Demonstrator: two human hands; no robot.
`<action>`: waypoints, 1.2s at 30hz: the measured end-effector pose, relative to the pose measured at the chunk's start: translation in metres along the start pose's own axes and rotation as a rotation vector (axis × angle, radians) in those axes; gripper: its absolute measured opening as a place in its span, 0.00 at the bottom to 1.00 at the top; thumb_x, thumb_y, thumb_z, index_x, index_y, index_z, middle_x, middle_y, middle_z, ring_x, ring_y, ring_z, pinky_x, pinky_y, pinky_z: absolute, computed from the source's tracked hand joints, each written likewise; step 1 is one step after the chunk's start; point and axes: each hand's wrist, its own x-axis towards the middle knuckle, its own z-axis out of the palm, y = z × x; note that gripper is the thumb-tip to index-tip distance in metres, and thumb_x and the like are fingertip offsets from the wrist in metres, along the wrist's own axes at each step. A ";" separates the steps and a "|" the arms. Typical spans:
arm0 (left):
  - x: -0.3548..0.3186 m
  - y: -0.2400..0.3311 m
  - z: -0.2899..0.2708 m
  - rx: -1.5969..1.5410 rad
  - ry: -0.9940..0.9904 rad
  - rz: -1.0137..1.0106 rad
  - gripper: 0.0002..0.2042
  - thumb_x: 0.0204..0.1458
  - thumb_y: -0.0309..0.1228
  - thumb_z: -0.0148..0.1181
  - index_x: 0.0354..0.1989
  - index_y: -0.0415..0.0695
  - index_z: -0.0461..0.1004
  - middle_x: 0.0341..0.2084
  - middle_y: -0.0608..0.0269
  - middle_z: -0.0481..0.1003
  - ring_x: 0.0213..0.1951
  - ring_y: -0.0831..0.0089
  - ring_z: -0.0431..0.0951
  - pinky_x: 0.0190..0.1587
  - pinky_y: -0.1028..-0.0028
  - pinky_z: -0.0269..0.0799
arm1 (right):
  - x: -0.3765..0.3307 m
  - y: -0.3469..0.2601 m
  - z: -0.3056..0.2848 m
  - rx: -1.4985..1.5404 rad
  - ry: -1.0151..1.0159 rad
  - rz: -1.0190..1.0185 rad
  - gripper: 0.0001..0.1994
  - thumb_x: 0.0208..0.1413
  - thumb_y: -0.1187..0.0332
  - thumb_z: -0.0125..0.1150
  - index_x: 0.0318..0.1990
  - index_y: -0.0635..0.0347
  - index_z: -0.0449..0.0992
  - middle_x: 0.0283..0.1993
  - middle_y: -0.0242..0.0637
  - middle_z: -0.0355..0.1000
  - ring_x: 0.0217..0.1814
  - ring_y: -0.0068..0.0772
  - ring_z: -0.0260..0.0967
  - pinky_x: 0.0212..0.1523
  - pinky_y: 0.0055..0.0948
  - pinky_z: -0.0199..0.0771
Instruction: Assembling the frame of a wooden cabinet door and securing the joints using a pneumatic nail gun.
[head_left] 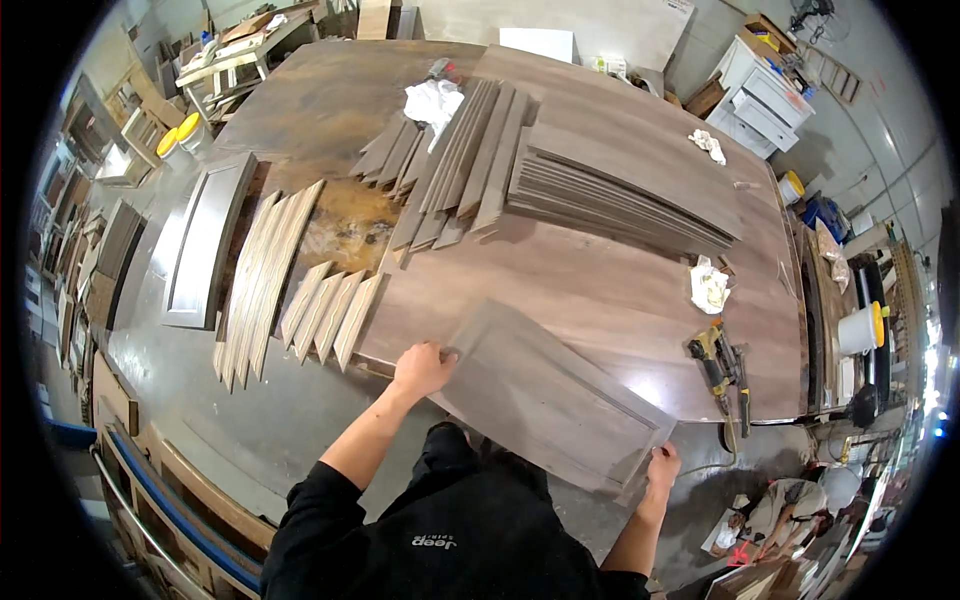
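Note:
A grey-brown cabinet door panel [550, 400] lies slanted over the table's near edge, in front of my body. Frame strips run along its far long side and its right end. My left hand [425, 370] is closed on the panel's left end, and my right hand [663, 467] grips its lower right corner. Beyond it, a stack of thin flat panels [630, 190] sits beside a pile of long grey-brown strips [465, 160]. Pale-edged long strips [262, 285] and shorter ones [330, 310] lie left of my left hand.
A yellow-black nail gun [708, 362] and a hammer [742, 385] lie at the table's right. White rags [710, 287] lie on the brown tabletop [440, 300]. At the far left leans a framed door [208, 245]. A co-worker [790, 515] bends down at lower right.

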 end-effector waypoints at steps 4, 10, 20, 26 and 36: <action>0.000 0.010 -0.009 0.080 -0.022 -0.074 0.21 0.54 0.47 0.57 0.39 0.38 0.80 0.40 0.40 0.79 0.45 0.43 0.79 0.49 0.54 0.75 | 0.001 0.000 0.002 -0.066 -0.007 0.008 0.12 0.49 0.75 0.61 0.42 0.72 0.80 0.34 0.37 0.77 0.37 0.29 0.72 0.41 0.28 0.70; 0.007 0.012 -0.004 0.073 0.095 -0.043 0.22 0.53 0.49 0.58 0.38 0.38 0.80 0.38 0.41 0.80 0.46 0.44 0.79 0.50 0.54 0.74 | 0.024 -0.004 -0.001 -0.148 -0.046 0.060 0.15 0.52 0.71 0.61 0.45 0.72 0.80 0.36 0.40 0.79 0.38 0.31 0.74 0.43 0.30 0.72; 0.058 0.019 -0.016 -0.059 0.143 -0.191 0.25 0.51 0.52 0.54 0.39 0.38 0.80 0.38 0.38 0.79 0.49 0.45 0.78 0.53 0.56 0.73 | 0.027 -0.051 0.021 0.004 -0.112 0.057 0.17 0.52 0.68 0.61 0.44 0.76 0.77 0.40 0.44 0.78 0.42 0.32 0.73 0.47 0.31 0.71; 0.027 0.034 -0.071 -0.525 0.429 -0.100 0.32 0.60 0.57 0.48 0.42 0.33 0.77 0.38 0.37 0.79 0.47 0.46 0.78 0.51 0.60 0.70 | 0.051 -0.139 -0.014 0.463 -0.019 -0.018 0.23 0.62 0.54 0.56 0.55 0.67 0.73 0.48 0.37 0.72 0.49 0.31 0.68 0.52 0.33 0.67; 0.027 0.001 -0.083 -1.055 0.100 -0.179 0.45 0.59 0.71 0.31 0.58 0.37 0.73 0.51 0.51 0.76 0.50 0.64 0.73 0.56 0.65 0.65 | 0.089 -0.168 0.033 0.833 -0.193 -0.013 0.33 0.67 0.37 0.40 0.64 0.54 0.69 0.60 0.37 0.68 0.59 0.33 0.64 0.61 0.36 0.60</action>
